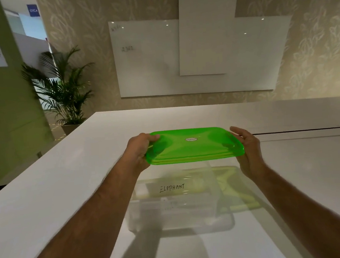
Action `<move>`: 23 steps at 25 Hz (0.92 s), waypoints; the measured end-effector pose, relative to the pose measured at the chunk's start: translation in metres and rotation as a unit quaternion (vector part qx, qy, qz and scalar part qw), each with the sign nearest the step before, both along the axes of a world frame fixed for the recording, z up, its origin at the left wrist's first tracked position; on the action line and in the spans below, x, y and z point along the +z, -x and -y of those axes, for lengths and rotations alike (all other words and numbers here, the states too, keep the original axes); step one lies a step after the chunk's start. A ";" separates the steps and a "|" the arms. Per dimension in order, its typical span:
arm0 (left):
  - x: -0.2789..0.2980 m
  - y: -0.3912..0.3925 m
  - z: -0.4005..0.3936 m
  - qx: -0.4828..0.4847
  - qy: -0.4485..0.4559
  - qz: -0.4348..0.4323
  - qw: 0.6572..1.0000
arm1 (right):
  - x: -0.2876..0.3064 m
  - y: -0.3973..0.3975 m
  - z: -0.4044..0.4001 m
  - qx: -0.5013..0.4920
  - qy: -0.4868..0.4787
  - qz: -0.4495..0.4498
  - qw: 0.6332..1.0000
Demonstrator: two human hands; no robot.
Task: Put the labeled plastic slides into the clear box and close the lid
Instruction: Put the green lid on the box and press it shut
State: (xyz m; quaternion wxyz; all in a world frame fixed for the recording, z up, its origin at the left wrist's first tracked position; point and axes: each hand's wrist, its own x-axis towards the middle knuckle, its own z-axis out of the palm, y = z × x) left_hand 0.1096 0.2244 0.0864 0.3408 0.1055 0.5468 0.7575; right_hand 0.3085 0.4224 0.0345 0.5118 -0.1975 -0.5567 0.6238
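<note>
1. Two bare hands are seen holding a translucent green rectangular plastic lid [194, 145] level in the air, one at each short end.
2. The left hand [140, 149] is closed on the lid's left end, thumb over the top edge and fingers underneath.
3. The right hand [248, 151] is pressed flat against the lid's right end, fingers extended along the edge; a full clasp cannot be confirmed.
4. The clear rectangular plastic box [177, 205] is observed on the white table [47, 189], below the lid and nearer the camera, well apart from both hands.
5. A labeled plastic slide [171, 187] marked "ELEPHANT" is seen upright inside the box; further slides behind it are blurred and cannot be counted.
6. A green-tinted reflection is noted on the tabletop, right of the box.
7. A whiteboard [149, 59] and a potted palm [64, 90] are recorded beyond the table's far edge, clear of the work.
</note>
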 end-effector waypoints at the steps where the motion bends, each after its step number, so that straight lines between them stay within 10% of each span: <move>1: 0.000 0.002 0.002 0.022 -0.011 0.003 1.000 | -0.003 0.006 0.003 0.002 0.011 0.014 1.000; 15: -0.001 -0.028 -0.001 0.168 -0.199 0.032 0.965 | 0.040 0.061 0.099 0.276 0.184 0.052 0.942; 23: 0.002 -0.014 0.019 -0.004 -0.196 0.069 0.978 | 0.057 0.053 0.086 0.238 0.179 0.075 0.952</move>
